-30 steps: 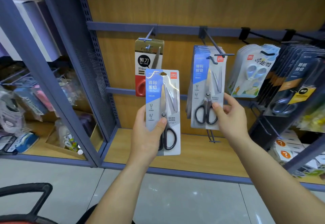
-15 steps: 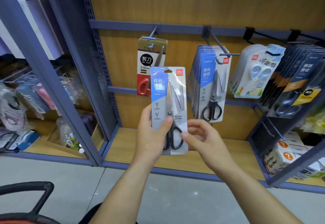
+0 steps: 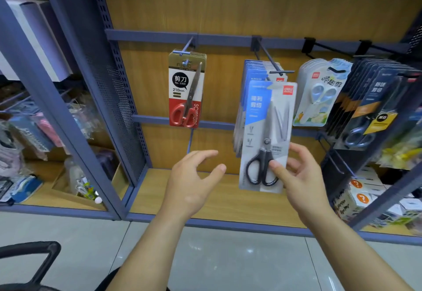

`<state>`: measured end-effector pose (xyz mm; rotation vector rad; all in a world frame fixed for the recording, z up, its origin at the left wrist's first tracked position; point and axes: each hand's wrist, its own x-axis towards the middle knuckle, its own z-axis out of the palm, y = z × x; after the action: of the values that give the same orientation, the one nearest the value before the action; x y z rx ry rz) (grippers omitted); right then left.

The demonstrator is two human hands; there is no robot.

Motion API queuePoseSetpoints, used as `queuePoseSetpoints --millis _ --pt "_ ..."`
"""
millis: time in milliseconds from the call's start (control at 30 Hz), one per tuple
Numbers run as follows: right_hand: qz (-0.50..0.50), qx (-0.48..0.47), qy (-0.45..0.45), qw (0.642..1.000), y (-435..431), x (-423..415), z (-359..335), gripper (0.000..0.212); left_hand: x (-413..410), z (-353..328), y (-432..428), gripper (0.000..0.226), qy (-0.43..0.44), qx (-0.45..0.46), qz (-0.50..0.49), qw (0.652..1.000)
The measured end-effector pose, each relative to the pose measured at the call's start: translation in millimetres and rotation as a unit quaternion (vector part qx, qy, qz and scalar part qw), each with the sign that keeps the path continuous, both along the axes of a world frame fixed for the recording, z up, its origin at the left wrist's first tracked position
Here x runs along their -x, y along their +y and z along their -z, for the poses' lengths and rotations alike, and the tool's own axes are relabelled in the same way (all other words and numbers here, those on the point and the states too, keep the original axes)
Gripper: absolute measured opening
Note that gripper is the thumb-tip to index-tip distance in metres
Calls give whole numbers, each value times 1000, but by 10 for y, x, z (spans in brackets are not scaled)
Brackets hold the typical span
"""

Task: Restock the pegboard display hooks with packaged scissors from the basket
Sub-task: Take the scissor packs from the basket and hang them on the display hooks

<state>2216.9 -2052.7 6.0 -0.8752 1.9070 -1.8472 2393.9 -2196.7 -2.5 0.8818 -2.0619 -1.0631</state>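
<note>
**stockroom_newb:** what are the fingers on the right side doing?

**pegwall_pete:** the right thumb (image 3: pixel 277 168) lies across the black handles on the front of the scissors pack (image 3: pixel 267 117). the other fingers (image 3: pixel 296 151) curl round its right edge to the back. so the right hand (image 3: pixel 303 183) pinches the pack low down and holds it upright, print side facing the camera.

**stockroom_newb:** and the left?

**pegwall_pete:** the left fingers (image 3: pixel 203 153) are spread and loosely bent, thumb out, nothing in them. the left hand (image 3: pixel 191 183) hovers near the pack's left side, not touching it.

**stockroom_newb:** where's the pack relative to the display?

**pegwall_pete:** it's right in front of the stack of matching packs (image 3: pixel 252 71) that hangs on the middle hook (image 3: pixel 269 58). its top edge sits just under the crossbar at the hook's tip. can't tell if the hang hole is over the hook or not.

**stockroom_newb:** anything else around it?

**pegwall_pete:** one hook to the left there's a red-handled scissors pack (image 3: pixel 186 90). to the right is a kids' scissors pack (image 3: pixel 319 92) with pale blue handles, then a row of dark packs (image 3: pixel 376 103). the wooden shelf board (image 3: pixel 228 199) runs below both hands. a black handle (image 3: pixel 27 246) pokes into the bottom left corner over the grey floor.
</note>
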Motion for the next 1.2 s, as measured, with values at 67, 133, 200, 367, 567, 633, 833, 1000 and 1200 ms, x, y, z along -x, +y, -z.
queuePoseSetpoints --millis 67,133,200,367,567,633,833,1000,1200 --pt "20 -5 14 1000 -27 91 -37 38 6 -28 26 34 -13 19 -2 1000" --pt "35 -18 21 999 -80 171 -42 38 28 -38 44 34 -23 33 -5 999" --pt "39 -33 30 998 -149 220 -27 40 39 -31 61 34 -30 41 -7 999" --pt "63 -88 120 987 -422 310 92 35 86 18 11 37 -39 53 -18 998" --pt "132 -255 157 945 -643 322 112 66 44 -37 -75 37 -37 9 -59 998" --pt "153 -286 194 926 -549 166 56 68 -45 -108 -93 38 -44 -1 -70 997" --pt "-87 -319 333 883 -560 -560 -86 51 -967 -248 -147 43 -123 15 -117 985" --pt "-312 -332 390 800 -988 -1711 -260 53 -2428 -165 82 41 -195 -15 -206 959" --pt "-451 -293 462 705 -1353 -3341 -103 50 -4368 275 634 58 -285 -75 -313 903"
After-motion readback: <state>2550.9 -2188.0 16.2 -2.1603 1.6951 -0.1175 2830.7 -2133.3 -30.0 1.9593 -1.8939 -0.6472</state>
